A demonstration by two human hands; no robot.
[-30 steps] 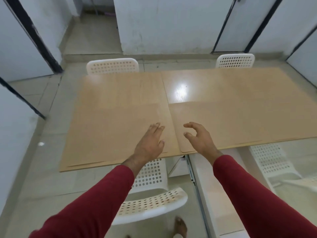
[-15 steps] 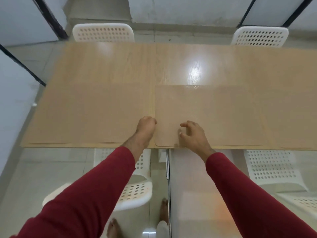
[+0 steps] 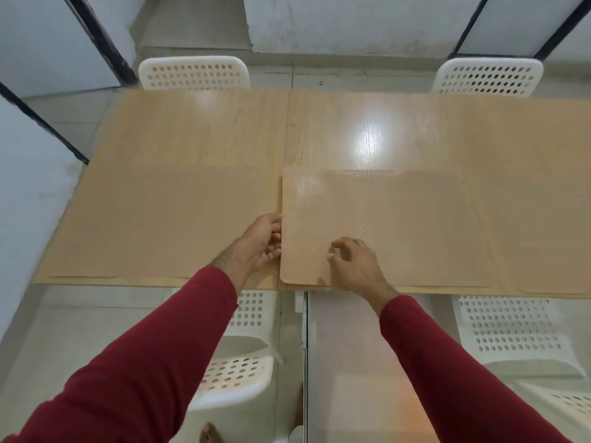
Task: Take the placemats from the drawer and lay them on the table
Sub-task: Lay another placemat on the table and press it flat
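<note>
A tan textured placemat [image 3: 399, 225] lies on the right half of the wooden table [image 3: 351, 123], by the near edge. Another layer peeks out beneath its near left corner. A second placemat [image 3: 153, 225] lies flat on the left half. My left hand [image 3: 260, 241] is curled against the left edge of the right placemat, fingers tucked at that edge. My right hand [image 3: 355, 263] rests on top of the same mat near its front left corner, fingers bent and fingertips pressing down.
Two white perforated chairs stand at the far side, one on the left [image 3: 193, 73] and one on the right [image 3: 487, 76]. Two more sit tucked under the near edge, left [image 3: 236, 375] and right [image 3: 511, 330]. Grey walls and dark door frames surround the table.
My left hand left the left placemat, moved right and curled onto the edge of the right placemat. My right hand stayed on that mat. The view tilted down over the table.
</note>
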